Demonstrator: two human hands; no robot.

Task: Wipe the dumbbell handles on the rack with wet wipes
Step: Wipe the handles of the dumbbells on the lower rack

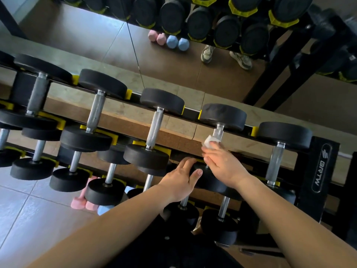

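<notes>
Black dumbbells with steel handles lie in rows on a tiered rack [319, 167] with yellow cradles. My right hand [224, 163] holds a white wet wipe [209, 141] wrapped around the handle [218, 132] of the fourth dumbbell on the top row, just below its far head [223, 116]. My left hand [182, 177] rests with spread fingers on that dumbbell's near head [208, 180], thumb on its top. To the left stands a bare handle [155, 128], and to the right another handle [276, 163].
A mirror behind the rack reflects dumbbell heads and a person's shoes [226, 56]. Small pink [80, 202] and blue dumbbells [104, 208] lie on the tiled floor under the rack. The rack's black end post stands at right.
</notes>
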